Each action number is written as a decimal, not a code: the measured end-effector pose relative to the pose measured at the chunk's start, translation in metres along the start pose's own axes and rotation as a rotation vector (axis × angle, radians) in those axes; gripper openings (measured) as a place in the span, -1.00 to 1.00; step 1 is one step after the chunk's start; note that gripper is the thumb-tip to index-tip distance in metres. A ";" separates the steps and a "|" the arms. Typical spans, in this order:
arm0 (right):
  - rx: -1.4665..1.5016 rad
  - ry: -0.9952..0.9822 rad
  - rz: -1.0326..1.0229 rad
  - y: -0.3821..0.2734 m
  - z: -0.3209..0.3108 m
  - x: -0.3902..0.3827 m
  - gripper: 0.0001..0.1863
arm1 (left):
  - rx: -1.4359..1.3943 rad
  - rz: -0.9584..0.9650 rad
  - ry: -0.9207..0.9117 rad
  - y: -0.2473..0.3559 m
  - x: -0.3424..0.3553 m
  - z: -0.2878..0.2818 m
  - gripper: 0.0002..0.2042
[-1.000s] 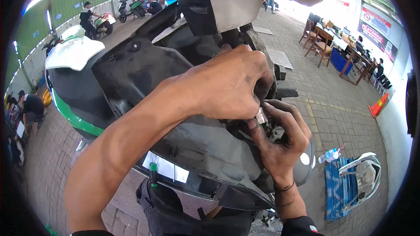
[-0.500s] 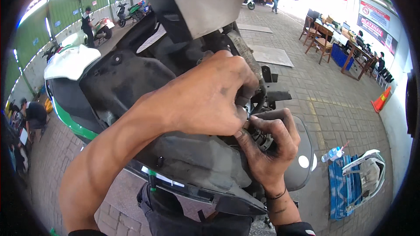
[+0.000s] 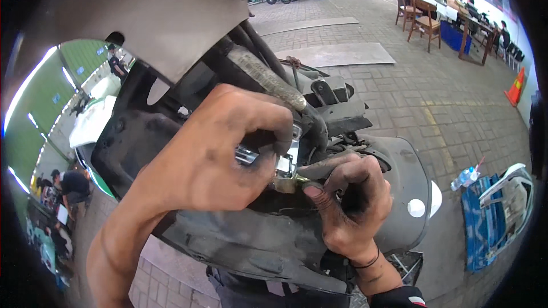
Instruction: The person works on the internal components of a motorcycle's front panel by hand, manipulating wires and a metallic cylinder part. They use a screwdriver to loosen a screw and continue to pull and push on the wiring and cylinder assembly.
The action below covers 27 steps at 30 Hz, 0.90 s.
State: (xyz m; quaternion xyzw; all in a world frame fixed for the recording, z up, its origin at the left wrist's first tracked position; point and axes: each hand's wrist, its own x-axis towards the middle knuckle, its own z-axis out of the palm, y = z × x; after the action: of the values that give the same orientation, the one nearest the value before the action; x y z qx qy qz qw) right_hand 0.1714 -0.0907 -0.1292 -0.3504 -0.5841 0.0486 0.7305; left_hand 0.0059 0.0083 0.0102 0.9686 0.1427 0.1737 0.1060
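Since half a second ago, head view: my left hand has shifted leftward in the picture, and more bright metal shows between the hands. Pale panel now fills much of the upper left, beyond my left hand.

Surroundings, head view. Grey-wrapped tube slants just beyond my left fingers, with black brackets past it, beyond my right hand. Dark plastic panel lies below and between both hands; rounded grey cover curves out to the right of my right hand. Well off to that side: blue mat with a pale frame on it, a clear bottle just beside, and an orange cone farther out. Flat plate lies on the paving beyond the hands. Far left of my left forearm, a person in dark clothes bends down.

In the way: my own left fingers cover part of the work, and the pale panel blocks the view past them.

Work piece: silver metal piece, shiny, angular, between my hands, with a small yellowish end toward the right. Left thumb and forefinger curl round, gripping the silver piece. Right thumb and forefinger are pinched on the yellowish end.
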 end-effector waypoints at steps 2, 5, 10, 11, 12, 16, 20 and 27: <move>0.016 0.008 -0.015 0.005 0.000 0.000 -0.72 | -0.111 0.033 0.076 -0.001 0.000 0.004 -0.84; 0.028 0.004 -0.036 0.008 -0.002 0.000 -0.69 | -0.074 0.035 0.002 0.000 0.002 0.002 -0.76; 0.057 0.032 0.007 0.009 0.000 -0.001 -0.67 | -0.018 0.034 -0.046 0.003 0.004 0.000 -0.71; 0.048 0.030 -0.015 0.011 0.000 0.000 -0.67 | -0.018 0.040 -0.048 0.002 0.003 0.000 -0.70; 0.039 0.028 -0.038 0.012 0.000 0.001 -0.68 | -0.018 0.048 -0.050 0.002 0.003 0.000 -0.70; 0.023 0.013 -0.054 0.010 -0.002 0.002 -0.70 | 0.001 0.055 -0.053 0.002 0.003 0.001 -0.69; -0.001 0.022 -0.069 0.011 -0.001 0.004 -0.73 | -0.015 0.050 -0.052 0.004 0.004 0.000 -0.65; -0.075 0.049 -0.125 0.011 -0.001 0.003 -0.76 | -0.071 0.077 -0.023 0.004 0.005 0.004 -0.67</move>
State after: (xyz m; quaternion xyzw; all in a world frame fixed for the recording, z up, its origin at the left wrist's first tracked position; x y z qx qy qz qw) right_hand 0.1770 -0.0808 -0.1331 -0.3412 -0.5882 -0.0277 0.7327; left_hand 0.0128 0.0056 0.0088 0.9709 0.0979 0.1716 0.1353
